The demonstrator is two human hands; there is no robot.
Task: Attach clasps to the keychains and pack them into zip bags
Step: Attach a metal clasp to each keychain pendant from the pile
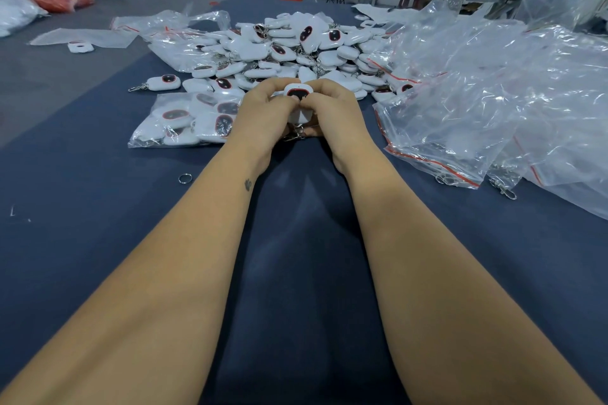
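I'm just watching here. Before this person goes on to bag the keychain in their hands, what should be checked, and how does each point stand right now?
1. Keychain held firmly: ok. The left hand and right hand both pinch the white keychain.
2. Clasp attached: cannot tell. Metal parts show below the keychain, but the fingers hide the join.
3. Empty zip bags within reach: ok. A heap of clear zip bags lies to the right.
4. Bag opened and ready: not ok. Neither hand holds one.
5. More keychains to do: ok. The pile lies just beyond the hands.
6. Stray parts: not ok. A loose ring lies on the table.
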